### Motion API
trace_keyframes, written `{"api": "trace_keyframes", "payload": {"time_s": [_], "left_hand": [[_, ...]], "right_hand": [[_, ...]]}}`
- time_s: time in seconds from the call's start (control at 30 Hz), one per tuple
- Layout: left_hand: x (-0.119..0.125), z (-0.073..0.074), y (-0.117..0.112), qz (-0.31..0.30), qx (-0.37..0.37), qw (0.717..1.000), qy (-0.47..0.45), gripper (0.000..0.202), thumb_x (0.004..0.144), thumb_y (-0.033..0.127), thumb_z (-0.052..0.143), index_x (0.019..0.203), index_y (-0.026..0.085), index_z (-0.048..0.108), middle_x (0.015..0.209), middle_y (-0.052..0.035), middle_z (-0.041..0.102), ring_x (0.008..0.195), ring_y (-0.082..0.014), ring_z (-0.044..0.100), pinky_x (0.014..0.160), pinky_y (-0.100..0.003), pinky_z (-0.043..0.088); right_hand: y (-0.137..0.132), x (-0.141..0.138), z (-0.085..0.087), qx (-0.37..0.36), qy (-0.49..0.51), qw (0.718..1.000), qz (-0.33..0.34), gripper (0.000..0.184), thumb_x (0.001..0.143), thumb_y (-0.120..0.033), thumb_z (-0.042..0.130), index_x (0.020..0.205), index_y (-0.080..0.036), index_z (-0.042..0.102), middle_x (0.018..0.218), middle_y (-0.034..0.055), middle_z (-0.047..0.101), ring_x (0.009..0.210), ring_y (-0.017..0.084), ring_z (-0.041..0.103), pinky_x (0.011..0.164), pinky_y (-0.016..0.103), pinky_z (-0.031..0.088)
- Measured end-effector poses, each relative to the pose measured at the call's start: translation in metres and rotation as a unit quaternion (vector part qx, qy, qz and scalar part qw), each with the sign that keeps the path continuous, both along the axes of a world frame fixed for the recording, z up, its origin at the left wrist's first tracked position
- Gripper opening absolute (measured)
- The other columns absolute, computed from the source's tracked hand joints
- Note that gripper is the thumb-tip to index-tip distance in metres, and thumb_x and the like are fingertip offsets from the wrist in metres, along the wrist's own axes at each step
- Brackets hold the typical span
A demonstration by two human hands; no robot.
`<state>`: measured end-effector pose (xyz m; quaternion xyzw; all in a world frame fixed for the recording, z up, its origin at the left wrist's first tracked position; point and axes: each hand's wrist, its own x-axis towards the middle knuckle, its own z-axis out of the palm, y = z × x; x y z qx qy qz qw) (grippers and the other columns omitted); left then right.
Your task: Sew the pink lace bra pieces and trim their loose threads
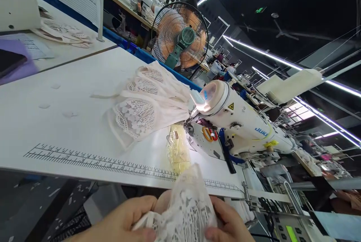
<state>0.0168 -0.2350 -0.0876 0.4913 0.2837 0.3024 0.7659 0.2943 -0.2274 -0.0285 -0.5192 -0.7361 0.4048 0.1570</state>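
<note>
Close to me, below the table's front edge, a white lace fabric piece [188, 204] is held between both hands. My left hand [126, 219] is closed on its left side, thumb on top. My right hand [228, 223] pinches the right side. Past it on the table lies a pile of white lace garment pieces [141, 110], which reaches to the needle area of the white sewing machine [242, 121]. A yellow packet under clear plastic [178, 148] lies between that pile and my hands. The lower part of the held fabric is cut off by the frame.
A ruler scale [107, 165] is printed along the front of the white table [70, 121]. Orange-handled scissors [208, 133] lie by the machine. A large fan [180, 35] stands behind the table. A dark phone [11, 61] rests at far left.
</note>
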Motion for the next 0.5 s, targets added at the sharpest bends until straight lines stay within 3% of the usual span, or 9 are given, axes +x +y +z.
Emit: {"api": "trace_keyframes", "payload": {"time_s": [0.07, 0.13, 0.2, 0.27, 0.37, 0.43, 0.5], "left_hand": [[-0.023, 0.016, 0.01, -0.002, 0.003, 0.997, -0.072, 0.061, 0.069, 0.062, 0.062, 0.119, 0.027, 0.057, 0.103, -0.0052, 0.07, 0.101, -0.0293, 0.062, 0.088, -0.043, 0.051], [-0.046, 0.03, 0.02, 0.014, 0.04, 0.997, -0.067, 0.071, 0.068, 0.067, 0.06, 0.128, 0.029, 0.051, 0.108, -0.0051, 0.069, 0.099, -0.029, 0.064, 0.084, -0.041, 0.054], [-0.069, 0.041, 0.03, 0.058, 0.106, 0.992, 0.028, 0.071, 0.073, 0.068, 0.054, 0.132, 0.029, 0.047, 0.107, -0.0046, 0.07, 0.092, -0.027, 0.067, 0.078, -0.038, 0.057], [-0.091, 0.048, 0.041, 0.138, 0.163, 0.965, 0.152, 0.065, 0.083, 0.062, 0.042, 0.137, 0.026, 0.041, 0.101, -0.0041, 0.072, 0.083, -0.0244, 0.069, 0.071, -0.037, 0.059], [-0.129, 0.045, 0.07, 0.251, 0.221, 0.901, 0.276, 0.056, 0.09, 0.052, 0.036, 0.139, 0.026, 0.035, 0.089, 0.0002, 0.075, 0.072, -0.0228, 0.07, 0.059, -0.033, 0.061], [-0.159, 0.037, 0.097, 0.244, 0.294, 0.876, 0.295, 0.056, 0.084, 0.056, 0.045, 0.134, 0.031, 0.042, 0.08, 0.0049, 0.075, 0.068, -0.0231, 0.07, 0.055, -0.029, 0.059], [-0.188, 0.029, 0.125, 0.231, 0.359, 0.84, 0.335, 0.051, 0.087, 0.054, 0.037, 0.13, 0.029, 0.048, 0.074, 0.0063, 0.073, 0.069, -0.0216, 0.07, 0.055, -0.027, 0.057]], "right_hand": [[0.009, 0.001, 0.003, -0.021, 0.037, 0.999, -0.011, 0.057, 0.074, -0.067, 0.057, 0.112, -0.025, 0.062, 0.103, 0.0095, 0.067, 0.094, 0.027, 0.065, 0.077, 0.035, 0.053], [0.022, -0.004, 0.007, -0.02, 0.041, 0.999, -0.009, 0.049, 0.077, -0.063, 0.056, 0.102, -0.022, 0.066, 0.09, 0.0084, 0.069, 0.081, 0.024, 0.066, 0.069, 0.032, 0.054], [0.039, -0.015, 0.011, -0.002, 0.026, 1.0, 0.006, 0.039, 0.083, -0.054, 0.053, 0.092, -0.02, 0.068, 0.081, 0.0066, 0.069, 0.074, 0.021, 0.065, 0.066, 0.03, 0.052], [0.06, -0.03, 0.012, 0.051, -0.002, 0.998, 0.029, 0.03, 0.087, -0.042, 0.049, 0.089, -0.018, 0.068, 0.083, 0.0061, 0.069, 0.079, 0.02, 0.065, 0.07, 0.029, 0.052], [0.091, -0.056, 0.003, 0.19, -0.087, 0.976, 0.054, 0.025, 0.087, -0.024, 0.043, 0.101, -0.018, 0.063, 0.088, 0.0057, 0.069, 0.08, 0.017, 0.064, 0.071, 0.027, 0.051], [0.111, -0.072, -0.008, 0.273, -0.174, 0.945, 0.047, 0.031, 0.086, -0.016, 0.039, 0.111, -0.016, 0.057, 0.083, 0.004, 0.068, 0.068, 0.014, 0.061, 0.062, 0.023, 0.048], [0.128, -0.085, -0.017, 0.307, -0.225, 0.924, 0.033, 0.03, 0.083, -0.013, 0.04, 0.108, -0.016, 0.057, 0.079, 0.0031, 0.066, 0.063, 0.015, 0.058, 0.058, 0.023, 0.045]]}}
